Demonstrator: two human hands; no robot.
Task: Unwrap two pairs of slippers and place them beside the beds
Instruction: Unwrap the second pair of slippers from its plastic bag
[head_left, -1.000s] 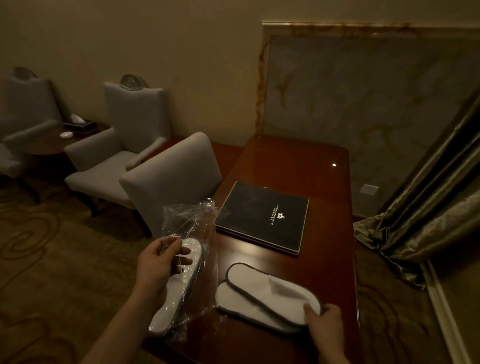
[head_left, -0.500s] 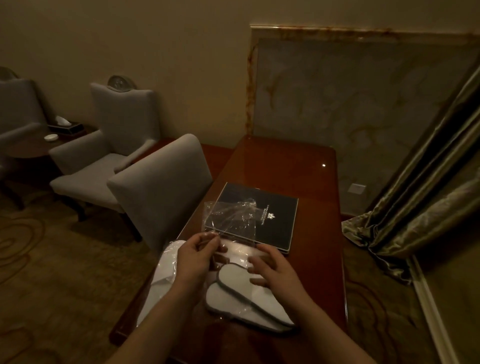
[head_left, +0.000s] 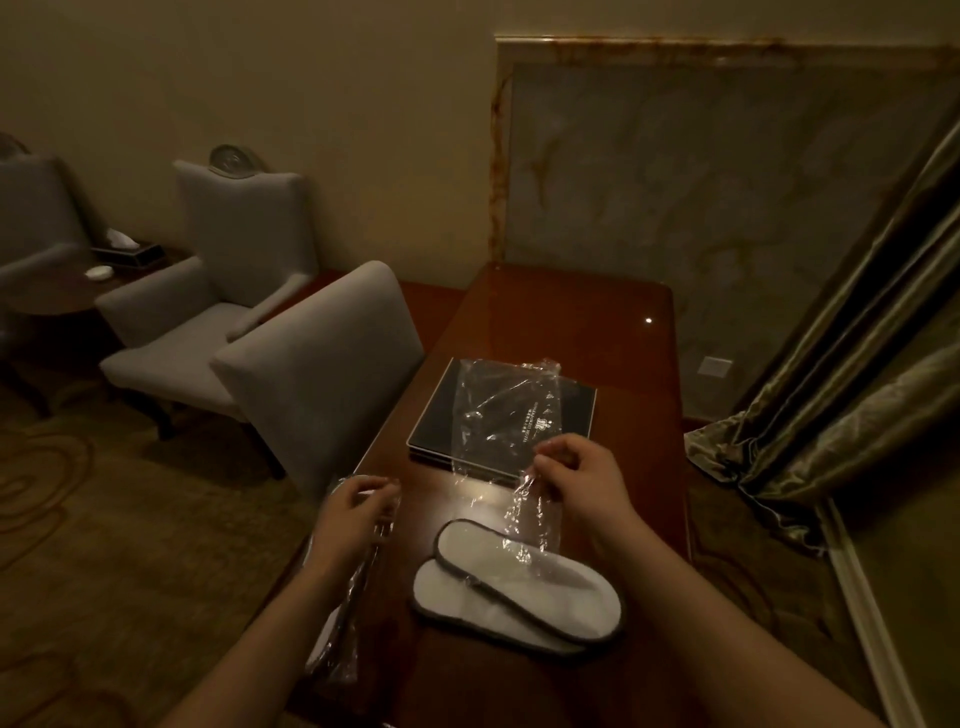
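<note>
Head view: hands now apart, right hand (head_left: 582, 480) pinching empty plastic bag (head_left: 511, 415) lifted over black folder (head_left: 576, 410); left hand (head_left: 353, 512) gripping wrapped slippers (head_left: 337, 613) at worktop (head_left: 571, 317) edge. Unwrapped slippers (head_left: 519, 587) stacked nearer than folder, lengthwise diagonal.

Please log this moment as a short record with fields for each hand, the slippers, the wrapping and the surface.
left hand: pinching the still-wrapped slipper pair at the table's left edge
right hand: holding an empty clear plastic bag raised over the black folder
unwrapped slippers: white, grey-trimmed, stacked flat on the table
surface: dark wooden table
</note>
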